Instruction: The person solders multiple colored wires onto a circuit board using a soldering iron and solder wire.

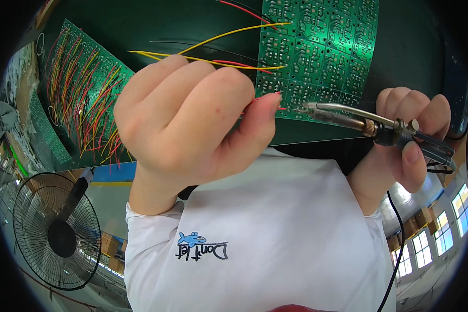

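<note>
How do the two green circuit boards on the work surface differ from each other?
The left circuit board is crowded with red and yellow wire leads standing across it and lies angled; the right circuit board is mostly bare, with only a few long yellow, red and black wires at its left edge. The soldering iron in the right hand points at the right one. Both are green panels.

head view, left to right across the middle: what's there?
Black fan → green board stuck with red and yellow wires → left hand pinching a red wire → soldering iron tip over a green circuit panel → right hand.
</note>
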`<state>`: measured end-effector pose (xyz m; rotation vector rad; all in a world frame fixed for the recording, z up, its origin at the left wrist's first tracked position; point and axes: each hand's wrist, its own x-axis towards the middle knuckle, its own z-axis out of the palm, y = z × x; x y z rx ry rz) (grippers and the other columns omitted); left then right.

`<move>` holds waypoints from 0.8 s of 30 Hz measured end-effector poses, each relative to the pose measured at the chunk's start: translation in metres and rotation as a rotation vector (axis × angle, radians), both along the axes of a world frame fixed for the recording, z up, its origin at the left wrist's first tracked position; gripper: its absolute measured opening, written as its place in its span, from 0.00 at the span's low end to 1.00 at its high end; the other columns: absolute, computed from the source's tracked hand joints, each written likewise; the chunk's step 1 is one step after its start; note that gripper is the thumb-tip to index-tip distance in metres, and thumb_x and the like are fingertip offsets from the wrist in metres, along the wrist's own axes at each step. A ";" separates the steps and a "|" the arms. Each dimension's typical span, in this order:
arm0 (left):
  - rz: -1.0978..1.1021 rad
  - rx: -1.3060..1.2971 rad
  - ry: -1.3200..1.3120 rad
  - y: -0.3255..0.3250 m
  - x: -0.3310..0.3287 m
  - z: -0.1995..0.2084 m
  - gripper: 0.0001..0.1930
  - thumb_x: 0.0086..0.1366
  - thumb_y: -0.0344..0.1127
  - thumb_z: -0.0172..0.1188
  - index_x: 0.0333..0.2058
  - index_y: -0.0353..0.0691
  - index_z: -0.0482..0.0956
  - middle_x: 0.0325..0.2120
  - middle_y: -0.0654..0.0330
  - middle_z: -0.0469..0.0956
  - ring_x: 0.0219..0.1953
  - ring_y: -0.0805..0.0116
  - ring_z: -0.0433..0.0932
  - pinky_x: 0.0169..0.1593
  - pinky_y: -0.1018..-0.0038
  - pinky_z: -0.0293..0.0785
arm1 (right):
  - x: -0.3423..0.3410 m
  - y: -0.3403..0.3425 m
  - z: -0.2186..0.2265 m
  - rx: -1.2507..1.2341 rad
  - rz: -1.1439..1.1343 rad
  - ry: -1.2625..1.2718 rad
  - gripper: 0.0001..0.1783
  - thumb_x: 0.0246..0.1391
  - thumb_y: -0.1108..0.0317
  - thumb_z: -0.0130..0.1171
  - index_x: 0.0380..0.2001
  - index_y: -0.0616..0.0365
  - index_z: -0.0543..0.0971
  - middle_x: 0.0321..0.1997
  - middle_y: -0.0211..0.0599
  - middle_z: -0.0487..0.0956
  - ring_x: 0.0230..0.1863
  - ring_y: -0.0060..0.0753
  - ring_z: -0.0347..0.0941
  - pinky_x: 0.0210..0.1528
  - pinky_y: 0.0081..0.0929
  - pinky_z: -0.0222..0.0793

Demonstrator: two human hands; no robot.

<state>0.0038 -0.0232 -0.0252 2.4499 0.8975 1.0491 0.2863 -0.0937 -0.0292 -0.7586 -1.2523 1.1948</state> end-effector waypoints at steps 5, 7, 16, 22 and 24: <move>0.036 0.011 -0.004 -0.003 0.001 -0.005 0.12 0.51 0.29 0.70 0.18 0.39 0.73 0.11 0.65 0.67 0.13 0.70 0.62 0.19 0.76 0.56 | 0.001 -0.002 0.002 -0.003 0.016 -0.036 0.19 0.47 0.70 0.66 0.33 0.53 0.63 0.25 0.33 0.71 0.19 0.20 0.57 0.23 0.23 0.52; 0.049 0.014 -0.017 -0.003 0.002 -0.006 0.12 0.50 0.29 0.70 0.18 0.39 0.74 0.11 0.66 0.66 0.13 0.70 0.61 0.19 0.76 0.56 | -0.001 -0.004 0.002 -0.007 -0.008 -0.056 0.18 0.47 0.68 0.65 0.31 0.51 0.62 0.24 0.32 0.69 0.20 0.20 0.57 0.24 0.23 0.51; 0.050 -0.022 -0.021 -0.003 0.001 -0.004 0.11 0.50 0.28 0.70 0.18 0.39 0.74 0.11 0.66 0.66 0.13 0.71 0.60 0.19 0.76 0.55 | -0.004 -0.003 0.006 -0.013 0.008 -0.152 0.17 0.48 0.66 0.64 0.30 0.50 0.62 0.23 0.32 0.69 0.19 0.20 0.60 0.24 0.22 0.52; 0.044 -0.047 0.007 -0.002 0.001 -0.001 0.11 0.51 0.27 0.70 0.18 0.38 0.74 0.11 0.65 0.65 0.13 0.72 0.59 0.19 0.77 0.54 | -0.011 -0.005 0.003 0.018 -0.025 -0.141 0.17 0.48 0.66 0.64 0.31 0.51 0.63 0.24 0.33 0.71 0.18 0.20 0.60 0.24 0.22 0.52; 0.042 -0.041 0.001 -0.002 0.001 -0.003 0.11 0.51 0.27 0.70 0.18 0.38 0.74 0.11 0.66 0.65 0.13 0.72 0.59 0.19 0.77 0.54 | -0.012 -0.005 0.002 0.019 -0.036 -0.136 0.17 0.47 0.67 0.64 0.31 0.51 0.63 0.24 0.33 0.71 0.18 0.20 0.59 0.24 0.22 0.52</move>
